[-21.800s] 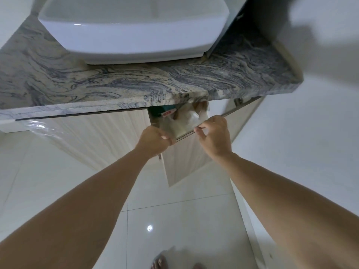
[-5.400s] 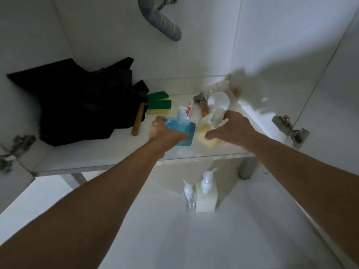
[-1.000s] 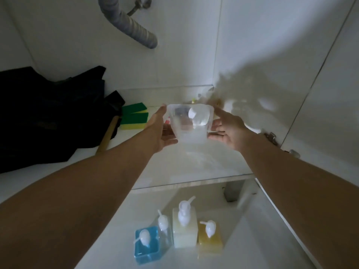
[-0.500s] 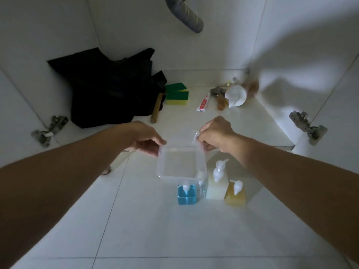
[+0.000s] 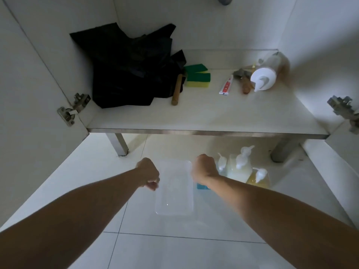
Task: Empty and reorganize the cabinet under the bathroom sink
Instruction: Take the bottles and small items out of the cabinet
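On the floor by the shelf's front edge, your left hand and right hand curl tight on the two long sides of the clear box. Soap bottles stand just right of it. Up on the shelf, a black bag fills the back left corner. Two sponges, a small tube and a tipped bottle lie along the back edge.

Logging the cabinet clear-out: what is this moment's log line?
step: setting clear bin on floor | left hand: grips bin | right hand: grips bin
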Available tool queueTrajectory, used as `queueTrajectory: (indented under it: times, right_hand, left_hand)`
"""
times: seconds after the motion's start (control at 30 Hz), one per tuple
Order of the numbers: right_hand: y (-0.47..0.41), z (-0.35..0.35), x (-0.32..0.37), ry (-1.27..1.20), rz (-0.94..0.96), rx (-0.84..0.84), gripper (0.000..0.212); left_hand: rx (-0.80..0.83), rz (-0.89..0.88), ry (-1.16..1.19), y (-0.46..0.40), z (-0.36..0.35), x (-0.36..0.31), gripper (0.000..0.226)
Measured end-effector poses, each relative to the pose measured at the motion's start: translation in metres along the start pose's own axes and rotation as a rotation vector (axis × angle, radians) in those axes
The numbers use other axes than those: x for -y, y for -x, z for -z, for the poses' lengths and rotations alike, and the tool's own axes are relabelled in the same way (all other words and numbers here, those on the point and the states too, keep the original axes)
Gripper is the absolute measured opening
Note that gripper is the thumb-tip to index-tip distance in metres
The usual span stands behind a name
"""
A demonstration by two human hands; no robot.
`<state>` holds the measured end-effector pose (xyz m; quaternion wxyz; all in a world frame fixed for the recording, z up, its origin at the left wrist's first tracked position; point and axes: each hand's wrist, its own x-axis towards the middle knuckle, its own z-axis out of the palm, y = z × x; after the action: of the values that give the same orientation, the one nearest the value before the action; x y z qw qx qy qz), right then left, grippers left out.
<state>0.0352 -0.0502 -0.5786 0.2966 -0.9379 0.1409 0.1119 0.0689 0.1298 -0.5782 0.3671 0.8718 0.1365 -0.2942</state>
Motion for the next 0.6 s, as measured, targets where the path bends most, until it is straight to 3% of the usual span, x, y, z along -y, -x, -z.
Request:
queueTrajectory:
  times: [0.17,0.27,0.4,0.5,0.6]
  right_hand:
    - [-0.007,-0.02,-0.006,0.079,0.029,0.091,0.027]
    - [-0.009,-0.021,-0.005,0.104,0.04,0.126,0.017]
    - [-0.009,-0.021,-0.006,0.088,0.025,0.162,0.022]
    - [-0.006,-0.018,-0.003,0.069,0.022,0.163,0.012]
    - [-0.005,-0.012,0.001,0.068,0.028,0.122,0.034]
  left_hand:
    - [0.014,0.02,-0.094,-0.022,-0.018,0.014,0.021]
    - [0.039,0.032,-0.092,-0.024,-0.024,0.016,0.009]
    - [0.024,0.031,-0.039,-0.029,-0.03,0.015,0.018]
    - [0.028,0.042,-0.037,-0.027,-0.029,0.012,0.029]
    - [0.028,0.058,-0.058,-0.023,-0.026,0.008,0.044]
